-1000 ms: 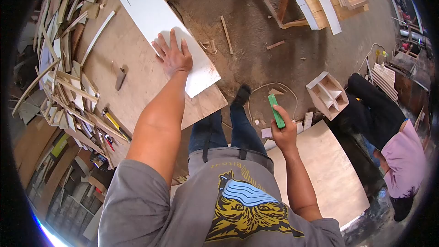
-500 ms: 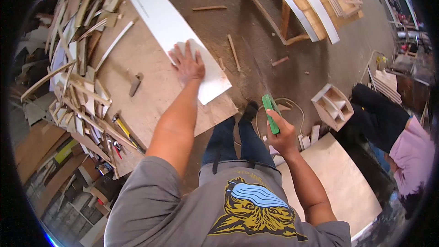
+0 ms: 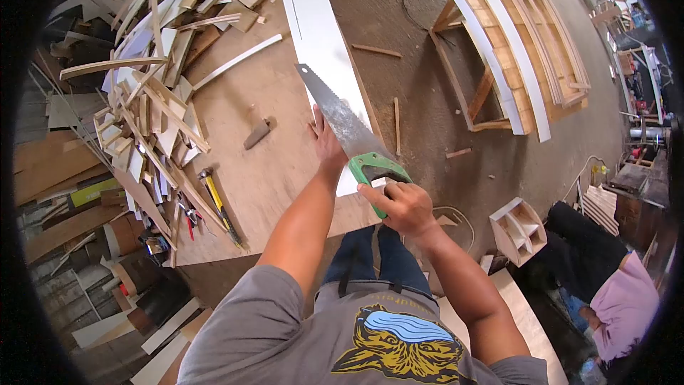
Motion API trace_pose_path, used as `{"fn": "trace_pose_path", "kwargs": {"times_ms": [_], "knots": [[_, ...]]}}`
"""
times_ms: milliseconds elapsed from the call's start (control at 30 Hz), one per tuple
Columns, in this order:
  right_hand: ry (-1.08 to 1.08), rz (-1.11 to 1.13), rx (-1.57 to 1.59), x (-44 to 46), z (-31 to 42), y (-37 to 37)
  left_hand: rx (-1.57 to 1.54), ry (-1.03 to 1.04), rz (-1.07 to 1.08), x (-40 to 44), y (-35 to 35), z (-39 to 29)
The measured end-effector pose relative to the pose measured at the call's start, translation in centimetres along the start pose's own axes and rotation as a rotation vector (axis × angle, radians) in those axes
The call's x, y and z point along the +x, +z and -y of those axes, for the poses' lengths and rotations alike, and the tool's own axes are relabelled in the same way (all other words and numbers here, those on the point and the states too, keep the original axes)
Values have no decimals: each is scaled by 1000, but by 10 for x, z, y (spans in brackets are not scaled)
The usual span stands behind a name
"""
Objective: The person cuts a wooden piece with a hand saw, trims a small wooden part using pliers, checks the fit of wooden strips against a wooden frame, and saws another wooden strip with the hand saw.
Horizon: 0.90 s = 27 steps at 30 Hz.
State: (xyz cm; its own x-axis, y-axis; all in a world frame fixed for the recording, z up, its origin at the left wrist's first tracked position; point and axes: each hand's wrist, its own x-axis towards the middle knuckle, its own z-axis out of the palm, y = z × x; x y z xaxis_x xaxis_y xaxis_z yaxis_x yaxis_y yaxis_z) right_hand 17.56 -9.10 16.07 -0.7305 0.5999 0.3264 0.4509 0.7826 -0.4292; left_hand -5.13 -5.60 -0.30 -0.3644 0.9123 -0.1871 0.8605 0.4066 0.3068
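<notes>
Our right grip [image 3: 405, 207] curls round the green handle [image 3: 365, 167] of a scuffed saw [image 3: 338, 115] above the white board [image 3: 313, 28] our spread left grip [image 3: 328, 144] touches, on a scrap-heaped brown counter [image 3: 249, 182] beside littered floor [image 3: 427, 175].

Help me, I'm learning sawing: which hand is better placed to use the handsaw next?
Right, probably: the right hand grips the handsaw by the green handle, blade above the white board. The left hand, partly behind the blade, seems to rest on the board, better suited to steadying.
</notes>
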Motion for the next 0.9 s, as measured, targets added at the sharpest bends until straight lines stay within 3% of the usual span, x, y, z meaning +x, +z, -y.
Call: {"fn": "trace_pose_path", "kwargs": {"times_ms": [33,67,167,300,467,567,667,800,900], "knots": [[-23,-17,-24,7,-3,10,-40,20,-29,1,2,13],[-41,-37,-45,14,-5,20,-222,86,-291,4,22,38],[-54,-12,-95,32,-5,42,-684,53,-413,-14,-16,54],[-43,71,-64,58,0,94,-984,-285,-387,-44,-40,62],[41,128,70,73,9,145,-1128,-322,-116,-40,-69,63],[114,132,219,76,1,143,-1026,-454,-190,-28,-65,50],[180,45,346,76,-20,132,-381,-323,-351,-15,-64,37],[261,-9,440,71,-70,117,-212,-115,-227,13,-61,-11],[307,-50,468,73,-118,119,48,-86,-160,37,-52,-61]]}}
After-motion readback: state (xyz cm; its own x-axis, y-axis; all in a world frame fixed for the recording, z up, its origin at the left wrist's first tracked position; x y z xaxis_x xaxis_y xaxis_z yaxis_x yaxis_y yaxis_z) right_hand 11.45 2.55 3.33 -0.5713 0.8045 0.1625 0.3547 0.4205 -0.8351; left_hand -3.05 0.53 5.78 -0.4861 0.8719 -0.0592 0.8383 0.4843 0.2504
